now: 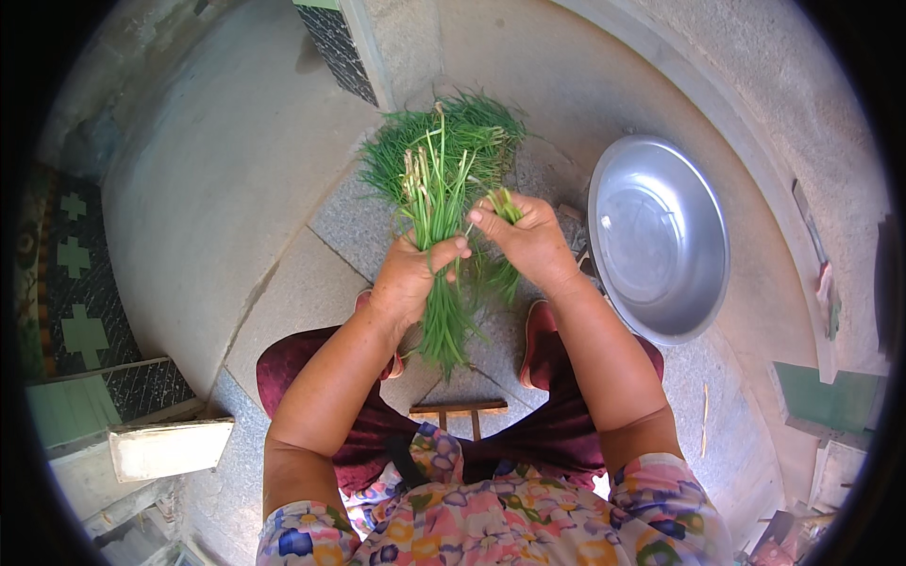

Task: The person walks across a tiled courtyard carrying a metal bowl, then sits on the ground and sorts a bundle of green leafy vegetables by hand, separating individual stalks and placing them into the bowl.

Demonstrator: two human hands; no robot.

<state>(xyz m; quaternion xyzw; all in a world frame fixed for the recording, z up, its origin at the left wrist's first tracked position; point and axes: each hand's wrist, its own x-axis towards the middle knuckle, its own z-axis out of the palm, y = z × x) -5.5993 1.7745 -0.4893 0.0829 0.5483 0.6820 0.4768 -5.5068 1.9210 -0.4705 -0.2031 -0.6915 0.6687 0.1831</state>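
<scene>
My left hand (405,281) is closed around a long bunch of chives (444,322), with the pale stem ends pointing away from me and the green leaves hanging towards my lap. Close by on the right, my right hand (536,244) grips a smaller bunch of chives (504,205). Its thumb and forefinger pinch a thin pale stalk (469,228) near my left thumb. Beyond both hands, a loose heap of chives (488,113) lies on the floor.
A wide metal basin (648,233) stands to my right, beside my right forearm. Between my knees shows a wooden bar of a low stool or frame (460,408). Red shoes (539,343) rest on the stone paving (294,297). A dry straw (704,421) lies at right.
</scene>
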